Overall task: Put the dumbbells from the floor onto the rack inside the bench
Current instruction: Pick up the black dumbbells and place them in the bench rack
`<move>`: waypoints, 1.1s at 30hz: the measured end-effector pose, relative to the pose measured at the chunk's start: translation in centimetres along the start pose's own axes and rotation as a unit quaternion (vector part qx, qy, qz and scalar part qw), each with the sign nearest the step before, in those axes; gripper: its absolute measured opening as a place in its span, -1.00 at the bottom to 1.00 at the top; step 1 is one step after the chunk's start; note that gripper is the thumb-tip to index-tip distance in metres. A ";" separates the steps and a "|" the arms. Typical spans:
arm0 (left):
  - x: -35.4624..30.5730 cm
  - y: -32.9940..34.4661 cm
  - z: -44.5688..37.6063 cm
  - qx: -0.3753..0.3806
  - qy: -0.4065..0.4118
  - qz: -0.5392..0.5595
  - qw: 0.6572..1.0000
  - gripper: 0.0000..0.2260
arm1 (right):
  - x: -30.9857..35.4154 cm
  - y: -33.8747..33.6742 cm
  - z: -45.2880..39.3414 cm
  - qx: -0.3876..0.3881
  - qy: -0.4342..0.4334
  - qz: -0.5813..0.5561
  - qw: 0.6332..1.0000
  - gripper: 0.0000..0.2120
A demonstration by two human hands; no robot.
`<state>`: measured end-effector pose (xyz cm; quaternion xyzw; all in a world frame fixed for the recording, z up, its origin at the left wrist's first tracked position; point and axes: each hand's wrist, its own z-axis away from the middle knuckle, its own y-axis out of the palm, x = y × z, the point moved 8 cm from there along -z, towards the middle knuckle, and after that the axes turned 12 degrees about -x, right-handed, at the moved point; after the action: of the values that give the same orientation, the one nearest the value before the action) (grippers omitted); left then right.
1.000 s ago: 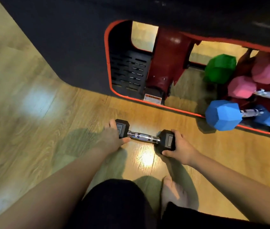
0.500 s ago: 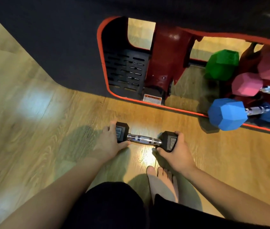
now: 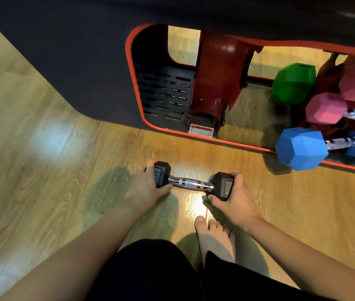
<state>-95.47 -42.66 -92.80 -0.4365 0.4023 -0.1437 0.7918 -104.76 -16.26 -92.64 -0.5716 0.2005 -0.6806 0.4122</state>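
The bare foot [image 3: 214, 237] has stepped closer behind the hands. The left hand [image 3: 145, 187] and right hand [image 3: 233, 200] each curl around one end of the black dumbbell [image 3: 190, 183] above the floor [image 3: 41, 170], just before the bench [image 3: 74, 61] and its rack [image 3: 217, 83].

One black dumbbell [image 3: 190, 183], one blue [image 3: 302, 148], one green [image 3: 292, 83], two pink [image 3: 326, 109].

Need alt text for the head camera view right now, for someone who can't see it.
Two bare hands grip a black hex dumbbell on the wooden floor, left hand on one head, right hand on the other. Beyond it, the bench opening shows green, pink and blue dumbbells racked at right.
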 end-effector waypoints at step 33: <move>0.2 0.1 -0.1 -0.049 0.020 0.050 0.997 -0.23 | 0.0 -0.5 0.4 -0.009 0.011 -0.054 0.998 -0.17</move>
<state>-95.45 -42.80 -93.06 -0.4511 0.4463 -0.0924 0.7673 -104.50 -15.88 -92.21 -0.5781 0.1796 -0.7062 0.3672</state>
